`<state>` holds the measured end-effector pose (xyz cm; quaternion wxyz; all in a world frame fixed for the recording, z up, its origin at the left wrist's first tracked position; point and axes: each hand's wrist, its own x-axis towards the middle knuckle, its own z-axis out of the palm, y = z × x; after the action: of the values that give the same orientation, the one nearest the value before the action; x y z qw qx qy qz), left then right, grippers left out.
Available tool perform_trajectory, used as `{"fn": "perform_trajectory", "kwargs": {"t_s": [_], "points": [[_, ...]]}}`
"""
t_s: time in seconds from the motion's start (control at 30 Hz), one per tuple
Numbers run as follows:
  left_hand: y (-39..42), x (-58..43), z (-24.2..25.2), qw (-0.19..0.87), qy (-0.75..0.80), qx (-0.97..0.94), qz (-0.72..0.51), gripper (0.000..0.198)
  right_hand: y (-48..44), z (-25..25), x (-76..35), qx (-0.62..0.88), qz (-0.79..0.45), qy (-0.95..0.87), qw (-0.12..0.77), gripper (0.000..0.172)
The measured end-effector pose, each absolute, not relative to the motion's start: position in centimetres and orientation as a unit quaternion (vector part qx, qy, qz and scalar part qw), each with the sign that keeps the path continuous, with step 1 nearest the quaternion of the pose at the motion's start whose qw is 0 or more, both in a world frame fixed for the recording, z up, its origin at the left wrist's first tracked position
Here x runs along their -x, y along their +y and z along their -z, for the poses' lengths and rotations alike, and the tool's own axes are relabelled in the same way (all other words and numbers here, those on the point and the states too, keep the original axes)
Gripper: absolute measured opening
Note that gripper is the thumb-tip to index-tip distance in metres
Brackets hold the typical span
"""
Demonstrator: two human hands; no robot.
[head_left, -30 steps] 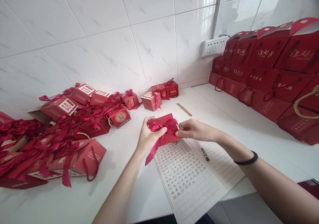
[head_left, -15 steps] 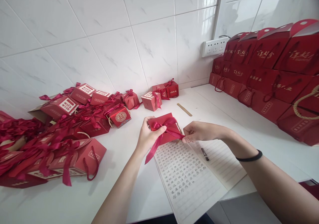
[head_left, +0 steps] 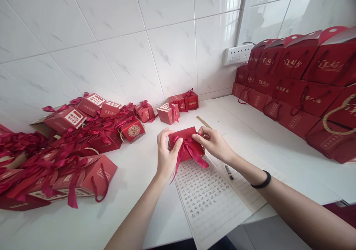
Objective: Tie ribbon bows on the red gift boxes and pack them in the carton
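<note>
A small red gift box [head_left: 182, 133] is between my two hands, above the far end of an open notebook [head_left: 211, 205]. Around it runs a dark pink ribbon [head_left: 194, 154], tied in a bow at the front with its tails hanging down. My left hand [head_left: 167, 150] grips the box's left side, thumb on the ribbon. On the other side, my right hand [head_left: 213, 140] pinches the bow's right loop between thumb and fingers, close against the box. The right fingertips are partly hidden behind the loop.
Ribboned red boxes [head_left: 104, 172] are heaped on the left of the white table. Several more [head_left: 168, 112] stand by the tiled wall. Stacked red handled boxes [head_left: 294, 90] line the right, near a power strip [head_left: 238, 54]. A pen [head_left: 229, 172] lies on the notebook; a brass-coloured strip [head_left: 203, 121] lies beyond.
My right hand has moved from the ribbon's end at the lower right up to the bow's right loop. The ribbon tail it held now hangs free. My left hand stays on the box.
</note>
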<state>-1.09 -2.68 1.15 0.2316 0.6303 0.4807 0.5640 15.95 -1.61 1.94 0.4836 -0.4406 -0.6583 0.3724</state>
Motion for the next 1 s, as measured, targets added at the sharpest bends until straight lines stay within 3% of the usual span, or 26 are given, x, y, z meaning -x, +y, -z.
{"fn": "perform_trajectory", "kwargs": {"t_s": [0.17,0.4,0.8,1.0], "points": [[-2.81,0.94,-1.14,0.135,0.471,-0.664,-0.564,0.008,-1.39,-1.64,-15.88,0.43,-0.363,-0.655,0.504,0.042],[-3.12,0.57,-1.06,0.092,0.486,-0.642,-0.586,0.011,-1.04,-1.34,-15.91,0.412,-0.403,-0.637,0.512,0.043],[-3.18,0.4,-1.01,0.211,0.521,-0.563,-0.606,0.023,-1.04,-1.35,-15.53,0.381,-0.515,-0.562,0.523,0.048],[-2.8,0.86,-0.98,0.239,0.476,-0.575,-0.621,0.018,-1.13,-1.43,-15.63,0.364,-0.557,-0.532,0.524,0.047]]}}
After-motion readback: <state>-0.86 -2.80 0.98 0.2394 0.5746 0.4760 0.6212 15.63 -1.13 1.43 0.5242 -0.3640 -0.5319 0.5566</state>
